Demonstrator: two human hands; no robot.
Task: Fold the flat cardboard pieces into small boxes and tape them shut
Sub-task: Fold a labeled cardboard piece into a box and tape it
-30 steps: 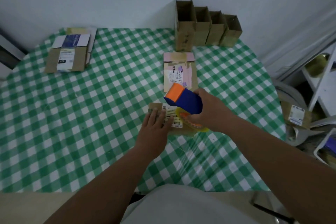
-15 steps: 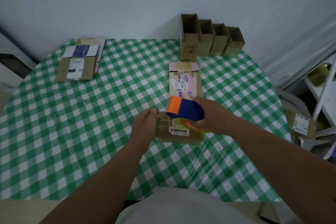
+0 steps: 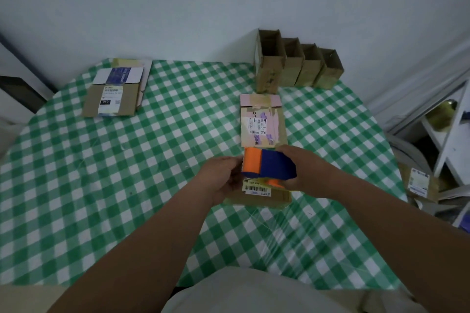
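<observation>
A small folded cardboard box (image 3: 259,194) with a barcode label lies on the green checked table (image 3: 127,185) in front of me. My right hand (image 3: 305,173) grips a blue and orange tape dispenser (image 3: 267,165) held over the box's top. My left hand (image 3: 221,178) holds the box's left end, fingers curled round it, right beside the dispenser's orange nose. A flat cardboard piece (image 3: 263,122) with pink tape and a label lies just beyond the box. Most of the box's top is hidden under the dispenser.
Several open-topped cardboard boxes (image 3: 295,63) stand in a row at the back by the wall. A stack of flat cardboard pieces (image 3: 114,91) lies at the back left. A white shelf (image 3: 452,134) and clutter sit off the table's right edge.
My left hand slid from lying flat on the box's top to gripping its left end. The dispenser levelled out over the box. The camera view tilted up slightly.
</observation>
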